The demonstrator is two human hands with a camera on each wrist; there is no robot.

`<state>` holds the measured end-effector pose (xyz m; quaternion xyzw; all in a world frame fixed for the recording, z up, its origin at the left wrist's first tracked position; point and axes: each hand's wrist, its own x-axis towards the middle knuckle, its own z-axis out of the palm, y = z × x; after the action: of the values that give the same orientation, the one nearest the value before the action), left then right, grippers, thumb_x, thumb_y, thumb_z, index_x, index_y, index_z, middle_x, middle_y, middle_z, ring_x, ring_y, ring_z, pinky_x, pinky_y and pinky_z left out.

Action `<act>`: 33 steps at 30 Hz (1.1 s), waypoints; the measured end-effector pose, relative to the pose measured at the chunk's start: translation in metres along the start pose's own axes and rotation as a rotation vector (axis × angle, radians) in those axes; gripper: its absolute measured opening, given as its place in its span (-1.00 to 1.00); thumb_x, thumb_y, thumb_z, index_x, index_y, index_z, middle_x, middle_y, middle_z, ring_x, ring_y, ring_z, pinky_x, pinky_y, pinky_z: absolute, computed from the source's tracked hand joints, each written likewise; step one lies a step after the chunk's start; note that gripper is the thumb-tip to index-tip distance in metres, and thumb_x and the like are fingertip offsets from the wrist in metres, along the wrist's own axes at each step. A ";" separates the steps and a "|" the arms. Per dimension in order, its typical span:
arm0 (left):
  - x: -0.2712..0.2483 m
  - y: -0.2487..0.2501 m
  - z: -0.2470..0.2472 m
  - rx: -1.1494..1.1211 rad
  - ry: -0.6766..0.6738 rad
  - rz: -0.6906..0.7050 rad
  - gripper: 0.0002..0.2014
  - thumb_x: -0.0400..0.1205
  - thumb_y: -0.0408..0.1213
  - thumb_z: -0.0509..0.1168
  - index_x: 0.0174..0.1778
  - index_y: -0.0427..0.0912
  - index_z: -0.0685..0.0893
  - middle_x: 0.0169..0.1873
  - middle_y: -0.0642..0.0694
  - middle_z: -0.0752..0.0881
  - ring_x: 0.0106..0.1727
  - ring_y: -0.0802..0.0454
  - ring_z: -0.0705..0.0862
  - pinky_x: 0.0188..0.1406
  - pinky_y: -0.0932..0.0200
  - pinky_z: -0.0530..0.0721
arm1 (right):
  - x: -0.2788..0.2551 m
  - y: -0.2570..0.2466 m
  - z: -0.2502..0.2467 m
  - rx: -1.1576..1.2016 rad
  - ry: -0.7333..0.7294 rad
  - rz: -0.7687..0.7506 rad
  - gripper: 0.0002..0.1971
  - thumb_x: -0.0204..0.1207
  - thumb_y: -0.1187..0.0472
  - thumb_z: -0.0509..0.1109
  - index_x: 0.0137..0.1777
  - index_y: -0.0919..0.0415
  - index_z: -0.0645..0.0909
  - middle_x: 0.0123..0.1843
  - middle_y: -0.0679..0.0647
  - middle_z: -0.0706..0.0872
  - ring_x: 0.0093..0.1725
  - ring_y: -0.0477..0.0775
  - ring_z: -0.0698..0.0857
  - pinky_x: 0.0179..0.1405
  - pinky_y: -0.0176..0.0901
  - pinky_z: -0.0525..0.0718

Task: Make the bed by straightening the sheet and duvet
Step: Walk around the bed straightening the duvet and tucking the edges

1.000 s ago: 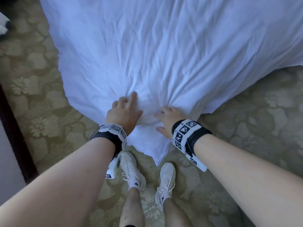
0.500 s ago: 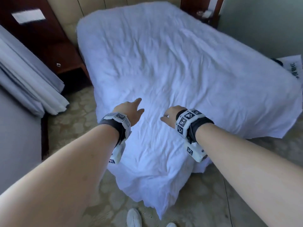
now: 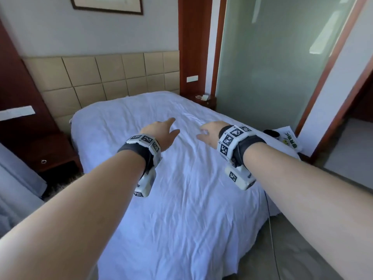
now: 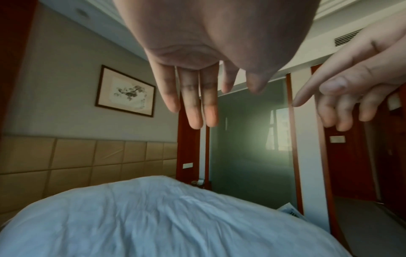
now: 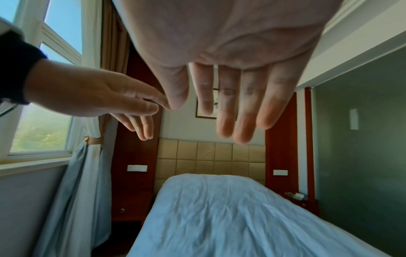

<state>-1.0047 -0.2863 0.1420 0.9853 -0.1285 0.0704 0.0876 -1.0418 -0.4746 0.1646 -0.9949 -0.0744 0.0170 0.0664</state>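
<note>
I see both hands released, left hand (image 3: 161, 132) and right hand (image 3: 211, 132) hovering over the wrinkled white duvet (image 3: 181, 199). Tan headboard (image 3: 113, 77) at the far end, frosted glass wall (image 3: 272, 67) on the right.

Bed (image 3: 84, 126), wrinkled white sheet (image 3: 181, 199) spread over

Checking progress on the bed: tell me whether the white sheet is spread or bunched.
Spread: the wrinkled white sheet covers the mattress up to the beige padded headboard and drapes over the near edge. Fine creases remain.
</note>
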 end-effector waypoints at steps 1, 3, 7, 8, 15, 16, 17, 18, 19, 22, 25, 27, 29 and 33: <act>0.007 0.007 -0.001 -0.009 0.005 0.028 -0.50 0.72 0.10 -0.02 0.58 0.07 0.21 0.02 -0.09 0.72 -0.07 -0.12 0.67 -0.24 0.03 0.62 | -0.002 0.007 -0.006 -0.008 0.014 0.019 -0.67 0.66 -0.12 0.13 0.23 0.00 0.59 0.14 0.03 0.67 0.20 0.17 0.58 0.02 -0.13 0.53; 0.022 0.023 0.000 -0.013 0.003 0.084 -0.50 0.72 0.11 -0.03 0.57 0.06 0.23 0.05 -0.09 0.72 0.00 -0.14 0.68 -0.14 -0.02 0.68 | -0.006 0.024 -0.017 -0.017 0.037 0.075 -0.54 0.66 -0.10 0.13 0.47 0.10 0.46 0.37 0.09 0.59 0.35 0.16 0.54 0.26 -0.08 0.49; 0.055 0.065 0.008 -0.001 -0.019 0.179 -0.49 0.71 0.12 -0.03 0.58 0.07 0.22 0.18 -0.10 0.68 0.14 -0.16 0.66 -0.05 -0.02 0.64 | -0.009 0.073 -0.032 0.010 0.043 0.171 -0.49 0.66 -0.12 0.13 0.53 0.10 0.39 0.46 0.08 0.52 0.40 0.15 0.51 0.35 -0.09 0.45; 0.065 0.079 0.009 0.000 -0.023 0.204 -0.49 0.72 0.12 -0.03 0.59 0.06 0.22 0.19 -0.10 0.68 0.16 -0.16 0.65 -0.02 -0.03 0.64 | -0.007 0.088 -0.035 0.023 0.049 0.201 -0.50 0.66 -0.13 0.13 0.51 0.09 0.41 0.45 0.09 0.53 0.39 0.16 0.52 0.36 -0.08 0.47; 0.150 0.192 0.049 -0.071 -0.021 0.337 -0.50 0.72 0.10 -0.01 0.57 0.04 0.28 0.24 -0.10 0.65 0.25 -0.13 0.60 0.11 -0.06 0.58 | 0.010 0.227 -0.043 0.085 0.126 0.319 -0.55 0.64 -0.12 0.17 0.42 0.09 0.51 0.36 0.09 0.61 0.31 0.17 0.57 0.27 -0.09 0.50; 0.165 0.213 0.061 -0.096 -0.034 0.332 -0.50 0.71 0.11 0.00 0.56 0.04 0.29 0.26 -0.09 0.65 0.26 -0.13 0.59 0.15 -0.07 0.58 | 0.011 0.252 -0.044 0.090 0.133 0.332 -0.56 0.64 -0.11 0.18 0.39 0.11 0.53 0.32 0.09 0.64 0.28 0.17 0.59 0.27 -0.08 0.54; 0.180 0.235 0.072 -0.123 -0.045 0.326 -0.50 0.71 0.11 0.01 0.56 0.03 0.29 0.28 -0.10 0.64 0.28 -0.14 0.59 0.19 -0.08 0.58 | 0.013 0.277 -0.046 0.093 0.143 0.340 -0.58 0.65 -0.09 0.18 0.35 0.14 0.56 0.28 0.11 0.66 0.25 0.18 0.61 0.26 -0.04 0.56; 0.195 0.259 0.083 -0.149 -0.055 0.330 -0.49 0.71 0.11 0.02 0.57 0.02 0.29 0.29 -0.10 0.64 0.29 -0.14 0.58 0.22 -0.09 0.57 | 0.016 0.303 -0.048 0.098 0.153 0.350 -0.59 0.65 -0.08 0.18 0.32 0.17 0.58 0.25 0.13 0.68 0.22 0.19 0.62 0.25 0.00 0.58; 0.210 0.285 0.093 -0.168 -0.065 0.339 -0.49 0.71 0.10 0.02 0.57 0.01 0.29 0.28 -0.10 0.64 0.29 -0.14 0.58 0.24 -0.09 0.56 | 0.018 0.330 -0.050 0.106 0.160 0.362 -0.60 0.65 -0.06 0.18 0.30 0.18 0.59 0.22 0.14 0.68 0.20 0.19 0.63 0.24 0.02 0.58; 0.250 0.362 0.114 -0.187 -0.067 0.399 -0.50 0.71 0.08 0.04 0.57 0.00 0.31 0.23 -0.08 0.67 0.25 -0.13 0.60 0.17 -0.05 0.58 | 0.022 0.409 -0.060 0.127 0.172 0.382 -0.63 0.65 -0.05 0.20 0.25 0.17 0.61 0.19 0.12 0.70 0.17 0.18 0.64 0.22 0.00 0.59; 0.290 0.426 0.123 -0.192 -0.052 0.462 -0.51 0.71 0.06 0.06 0.55 -0.03 0.33 0.25 -0.11 0.67 0.29 -0.14 0.58 0.19 -0.06 0.58 | 0.027 0.479 -0.076 0.118 0.202 0.404 -0.67 0.65 -0.05 0.19 0.17 0.15 0.65 0.13 0.07 0.72 0.16 0.16 0.63 0.17 -0.07 0.58; 0.315 0.463 0.127 -0.183 -0.035 0.489 -0.51 0.71 0.06 0.07 0.54 -0.03 0.35 0.25 -0.13 0.66 0.29 -0.15 0.58 0.17 -0.04 0.58 | 0.028 0.520 -0.086 0.140 0.226 0.419 -0.66 0.64 -0.05 0.20 0.18 0.14 0.65 0.12 0.06 0.72 0.15 0.13 0.63 0.18 -0.06 0.58; 0.341 0.499 0.132 -0.183 -0.023 0.514 -0.52 0.71 0.06 0.07 0.53 -0.03 0.37 0.22 -0.14 0.68 0.27 -0.16 0.60 0.16 -0.03 0.58 | 0.029 0.558 -0.094 0.161 0.248 0.432 -0.66 0.64 -0.05 0.20 0.19 0.15 0.65 0.12 0.06 0.72 0.13 0.11 0.65 0.17 -0.03 0.60; 0.399 0.572 0.152 -0.186 -0.037 0.577 -0.52 0.71 0.06 0.06 0.52 -0.05 0.37 0.17 -0.12 0.71 0.25 -0.17 0.61 0.20 -0.06 0.58 | 0.045 0.640 -0.104 0.160 0.247 0.484 -0.64 0.65 -0.06 0.18 0.15 0.16 0.66 0.10 0.08 0.71 0.08 0.10 0.65 0.10 -0.08 0.60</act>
<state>-0.7567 -0.9558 0.1470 0.8969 -0.4106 0.0625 0.1516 -0.8994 -1.1087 0.1806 -0.9698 0.1755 -0.0834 0.1474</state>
